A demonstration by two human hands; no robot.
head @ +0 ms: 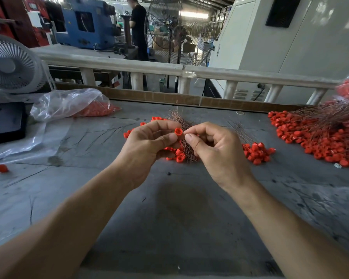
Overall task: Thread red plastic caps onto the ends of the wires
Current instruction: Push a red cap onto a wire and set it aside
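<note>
The left hand [149, 141] pinches one small red plastic cap [178, 131] between thumb and forefinger, its open mouth turned towards the camera. Its lower fingers seem to be curled round a bundle of thin copper-coloured wires [182, 125] that stands up between the two hands near the middle of the grey worktop [179, 214]. The right hand [216, 150] is closed in a pinch just beside the cap, thumb against forefinger; it is probably holding a single wire end, but the strand is too fine to make out.

To do this step well, the cap should be kept still and its hole facing the incoming wire, so only the right hand needs to move. The wire is best held close to its tip, since a long free end of such thin strand would likely bend rather than enter. One strand should be separated from the bundle first, so neighbours do not snag.

Loose red caps [257, 153] lie in small heaps under and to the right of the hands. A larger heap of red caps with wires [318, 135] lies towards the right edge, and a clear plastic bag of caps [73, 106] towards the far left corner.
</note>
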